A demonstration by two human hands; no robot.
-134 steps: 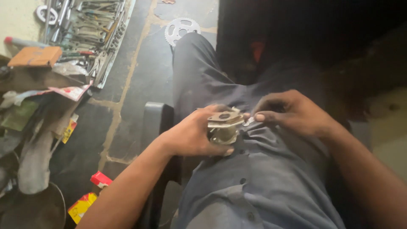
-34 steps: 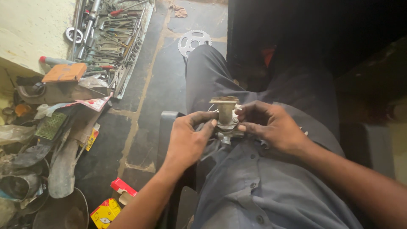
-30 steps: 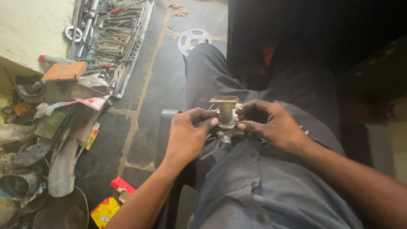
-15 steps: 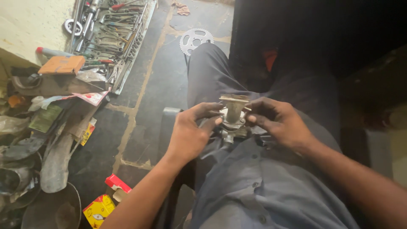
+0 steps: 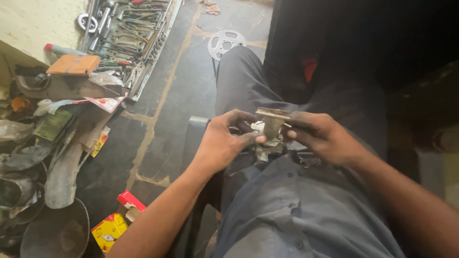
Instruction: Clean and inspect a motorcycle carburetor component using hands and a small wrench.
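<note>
I sit on a dark stool and hold a small dull-metal machine part [image 5: 270,130] over my lap. It has a flat flange on top and a narrower body below. My left hand [image 5: 221,142] grips it from the left, thumb pressed on its side. My right hand [image 5: 321,136] clasps it from the right, fingers wrapped round the flange. My grey trousers [image 5: 239,81] and grey shirt [image 5: 296,210] lie under the part.
On the stone floor to the left is a tray of wrenches and tools [image 5: 131,33]. A toothed sprocket [image 5: 224,43] lies by my knee. Scrap parts, an orange block [image 5: 74,64] and small red and yellow boxes [image 5: 114,224] clutter the left side.
Earlier the part lay low on my lap with my right hand beside it. Both hands have since raised it and turned it upright; in the last second it barely moves.
</note>
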